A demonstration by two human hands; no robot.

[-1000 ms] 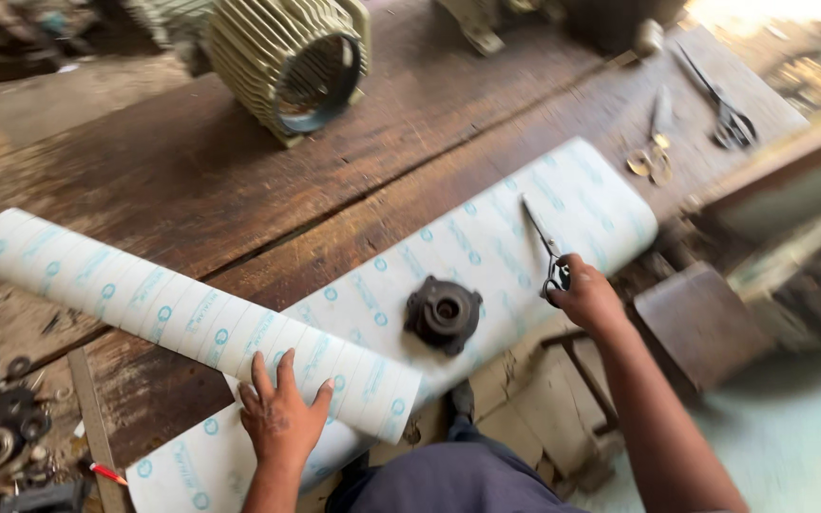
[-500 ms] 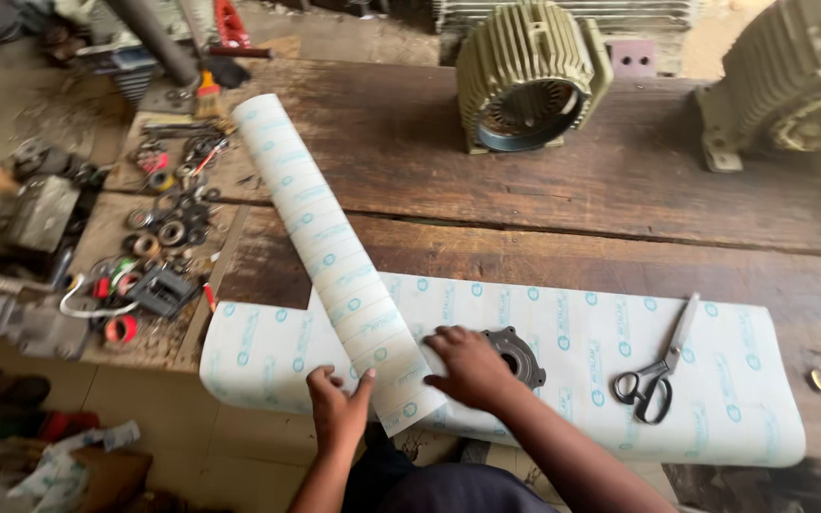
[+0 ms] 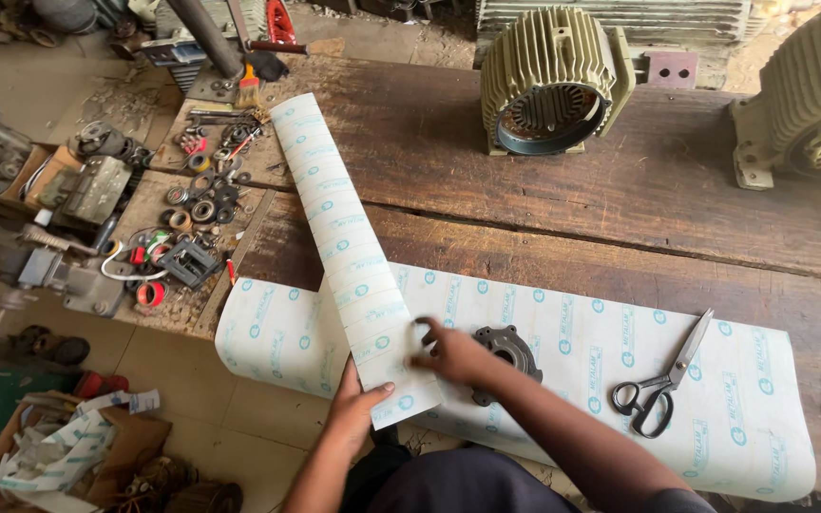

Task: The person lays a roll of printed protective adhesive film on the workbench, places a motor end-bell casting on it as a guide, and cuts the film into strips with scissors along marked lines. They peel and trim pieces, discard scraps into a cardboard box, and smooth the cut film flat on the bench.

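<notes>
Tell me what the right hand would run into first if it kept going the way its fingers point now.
The right hand points leftward across the sheet, fingertips at the near end of the white paper roll. Going straight on, it would most likely press into that roll first; the hand is blurred, so whether it touches already is unclear.

On the wooden bench (image 3: pixel 544 218) a flat sheet (image 3: pixel 544 356) lies along the near edge. A paper roll (image 3: pixel 339 237) crosses its left part, running away from me. My left hand (image 3: pixel 358 407) and right hand (image 3: pixel 453 356) rest on the roll's near end. A metal flange (image 3: pixel 510 347) sits just right of my right hand, scissors (image 3: pixel 662 380) farther right, and 2 motor housings (image 3: pixel 548 81) stand behind.
</notes>
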